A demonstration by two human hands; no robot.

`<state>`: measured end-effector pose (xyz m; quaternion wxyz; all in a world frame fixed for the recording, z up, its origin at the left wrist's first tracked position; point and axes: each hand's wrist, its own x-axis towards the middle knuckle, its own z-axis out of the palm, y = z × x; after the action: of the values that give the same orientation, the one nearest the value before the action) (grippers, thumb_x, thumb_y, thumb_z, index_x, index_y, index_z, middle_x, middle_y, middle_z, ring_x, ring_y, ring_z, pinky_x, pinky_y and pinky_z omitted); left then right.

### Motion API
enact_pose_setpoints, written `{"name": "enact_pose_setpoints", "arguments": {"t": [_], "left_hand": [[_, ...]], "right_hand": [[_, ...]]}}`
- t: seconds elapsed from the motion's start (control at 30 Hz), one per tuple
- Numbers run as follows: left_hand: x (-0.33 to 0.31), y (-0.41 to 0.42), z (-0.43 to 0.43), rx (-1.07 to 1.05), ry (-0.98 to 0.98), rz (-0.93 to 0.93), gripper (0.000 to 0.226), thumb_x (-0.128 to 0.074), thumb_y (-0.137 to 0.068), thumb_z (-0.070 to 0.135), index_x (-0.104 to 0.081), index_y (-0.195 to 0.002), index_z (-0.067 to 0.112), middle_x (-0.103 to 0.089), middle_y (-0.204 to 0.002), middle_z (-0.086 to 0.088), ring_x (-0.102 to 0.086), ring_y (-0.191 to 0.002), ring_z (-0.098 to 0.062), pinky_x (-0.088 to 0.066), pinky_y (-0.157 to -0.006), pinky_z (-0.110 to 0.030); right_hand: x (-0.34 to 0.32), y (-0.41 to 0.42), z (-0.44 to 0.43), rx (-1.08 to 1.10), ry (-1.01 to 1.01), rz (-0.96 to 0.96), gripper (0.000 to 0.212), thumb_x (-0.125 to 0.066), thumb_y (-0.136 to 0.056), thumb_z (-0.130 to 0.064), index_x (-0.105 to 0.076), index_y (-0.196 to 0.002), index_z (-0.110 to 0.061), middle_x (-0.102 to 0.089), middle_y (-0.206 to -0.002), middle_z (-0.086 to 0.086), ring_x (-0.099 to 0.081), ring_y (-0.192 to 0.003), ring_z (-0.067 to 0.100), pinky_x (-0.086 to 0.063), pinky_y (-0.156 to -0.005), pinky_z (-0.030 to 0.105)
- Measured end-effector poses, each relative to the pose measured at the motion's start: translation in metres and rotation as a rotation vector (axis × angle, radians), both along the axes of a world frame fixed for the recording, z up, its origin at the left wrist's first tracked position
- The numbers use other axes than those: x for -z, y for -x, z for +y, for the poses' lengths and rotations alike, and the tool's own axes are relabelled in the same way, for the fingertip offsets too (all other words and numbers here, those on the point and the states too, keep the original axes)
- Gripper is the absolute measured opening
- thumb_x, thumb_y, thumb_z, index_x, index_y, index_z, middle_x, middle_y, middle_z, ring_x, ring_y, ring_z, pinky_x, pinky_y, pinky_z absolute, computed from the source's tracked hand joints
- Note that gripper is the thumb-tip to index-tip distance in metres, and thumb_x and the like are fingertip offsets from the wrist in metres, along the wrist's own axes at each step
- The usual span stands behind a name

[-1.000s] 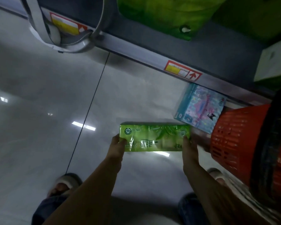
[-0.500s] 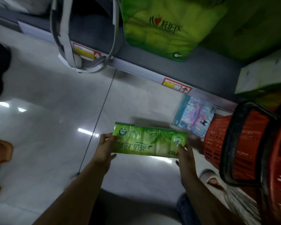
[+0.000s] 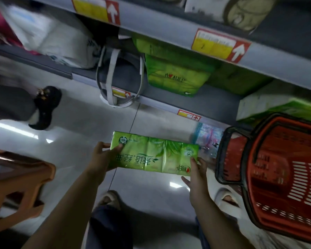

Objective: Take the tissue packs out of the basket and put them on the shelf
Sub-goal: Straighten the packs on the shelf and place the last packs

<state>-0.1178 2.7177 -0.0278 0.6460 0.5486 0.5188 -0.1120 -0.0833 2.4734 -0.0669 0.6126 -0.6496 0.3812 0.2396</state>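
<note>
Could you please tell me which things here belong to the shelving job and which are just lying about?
Job in hand: green tissue pack, held by left hand and right hand; red basket; shelf.

Lying about: brown stool; white bag straps; dark shoe.

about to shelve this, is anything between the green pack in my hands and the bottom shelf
Nothing visible blocks the gap: only bare floor lies between the green pack and the bottom shelf. A green bag sits on it straight ahead.
</note>
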Motion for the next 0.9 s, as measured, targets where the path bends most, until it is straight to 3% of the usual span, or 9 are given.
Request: {"name": "enact_pose_setpoints", "arguments": {"t": [0.1,0.2,0.43,0.57,0.73,0.9], "left_hand": [[-0.038,-0.002,0.005,0.004,-0.044,-0.025,0.022,-0.063,-0.087,0.008,-0.042,-0.085,0.014,-0.06,-0.08,-0.011,-0.065,-0.046,-0.011,-0.055,-0.043,-0.027],[-0.072,-0.005,0.004,-0.003,-0.05,-0.063,0.024,-0.065,-0.086,0.007,-0.043,-0.081,0.013,-0.061,-0.078,-0.013,-0.064,-0.044,-0.012,-0.054,-0.042,-0.026],[-0.163,0.0,-0.007,-0.03,0.048,-0.213,0.025,-0.066,-0.079,0.007,-0.042,-0.084,0.009,-0.064,-0.085,-0.019,-0.069,-0.063,-0.024,-0.061,-0.057,-0.037],[-0.212,0.015,-0.018,-0.07,0.047,-0.244,0.026,-0.067,-0.078,0.01,-0.042,-0.087,0.01,-0.063,-0.09,-0.018,-0.067,-0.073,-0.027,-0.061,-0.059,-0.037],[-0.268,0.035,-0.033,-0.12,0.054,-0.297,0.03,-0.07,-0.071,0.016,-0.043,-0.084,0.01,-0.062,-0.089,-0.017,-0.066,-0.074,-0.027,-0.059,-0.056,-0.036],[-0.329,0.048,-0.046,-0.145,0.063,-0.324,0.034,-0.073,-0.064,0.02,-0.045,-0.082,0.013,-0.063,-0.09,-0.016,-0.064,-0.076,-0.027,-0.057,-0.066,-0.041]], "right_hand": [[-0.039,0.005,-0.002,-0.017,-0.027,-0.026,0.011,-0.05,-0.096,-0.028,-0.045,-0.107,-0.028,-0.054,-0.099,-0.007,-0.055,-0.086,0.006,-0.048,-0.085,0.04],[-0.073,0.002,-0.007,-0.016,-0.029,-0.075,0.007,-0.05,-0.096,-0.025,-0.047,-0.096,-0.031,-0.054,-0.101,-0.006,-0.056,-0.085,0.006,-0.049,-0.086,0.041],[-0.158,-0.015,-0.024,-0.029,-0.038,-0.24,0.013,-0.047,-0.098,-0.022,-0.052,-0.096,-0.034,-0.06,-0.106,-0.001,-0.059,-0.096,0.012,-0.051,-0.086,0.043],[-0.21,-0.019,-0.034,-0.066,-0.032,-0.306,0.014,-0.048,-0.097,-0.021,-0.054,-0.097,-0.033,-0.059,-0.111,0.006,-0.06,-0.099,0.021,-0.053,-0.074,0.034],[-0.278,-0.016,-0.044,-0.099,-0.034,-0.364,0.016,-0.048,-0.097,-0.021,-0.05,-0.112,-0.023,-0.059,-0.101,0.0,-0.059,-0.087,0.015,-0.051,-0.069,0.031],[-0.345,-0.009,-0.053,-0.093,-0.062,-0.419,0.013,-0.048,-0.097,-0.024,-0.05,-0.11,-0.027,-0.058,-0.097,-0.01,-0.057,-0.085,0.01,-0.048,-0.076,0.036]]}}
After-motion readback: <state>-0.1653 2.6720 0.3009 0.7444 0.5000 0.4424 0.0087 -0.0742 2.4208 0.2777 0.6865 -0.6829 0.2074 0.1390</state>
